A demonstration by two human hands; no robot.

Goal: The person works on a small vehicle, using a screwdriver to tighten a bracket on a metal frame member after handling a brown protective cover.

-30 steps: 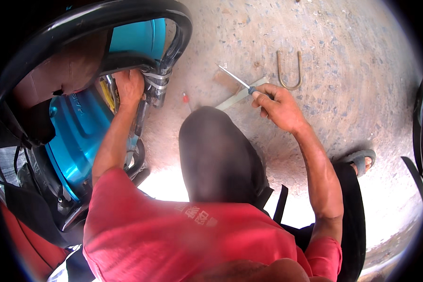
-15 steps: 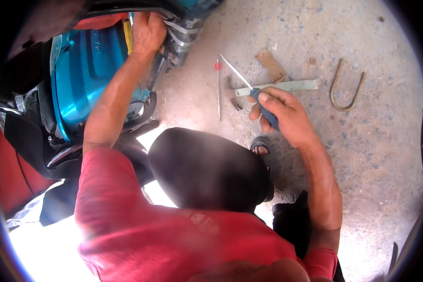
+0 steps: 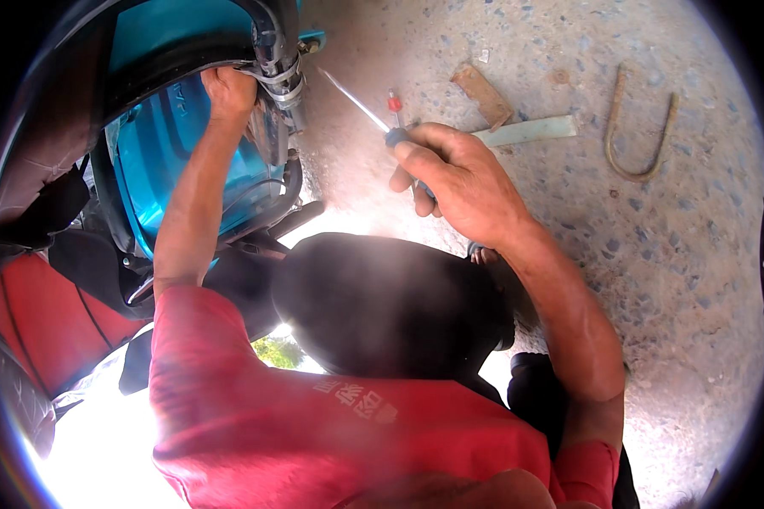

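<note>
My right hand (image 3: pixel 463 181) is closed around the dark blue handle of a screwdriver (image 3: pixel 356 102). Its bare metal shaft points up and left toward a black tubular frame (image 3: pixel 273 51) with pale ties wrapped on it. At the upper left, my left hand (image 3: pixel 229 92) reaches in under a curved black rim, beside that frame and over a teal panel (image 3: pixel 168 161). The rim hides the fingers of that hand, so whatever they hold does not show.
On the concrete lie a rusty metal piece (image 3: pixel 484 95), a pale flat strip (image 3: pixel 530 131), a U-shaped rod (image 3: pixel 641 174) and a red-collared tool (image 3: pixel 394 103) partly behind my right hand. My dark-clad knee (image 3: pixel 382 305) is below. Red panels (image 3: pixel 51 314) stand at left.
My right hand has brought the screwdriver left and up, closer to the frame. My left hand appears lower and further left; the yellow item beside it no longer shows. The whole view has shifted.
</note>
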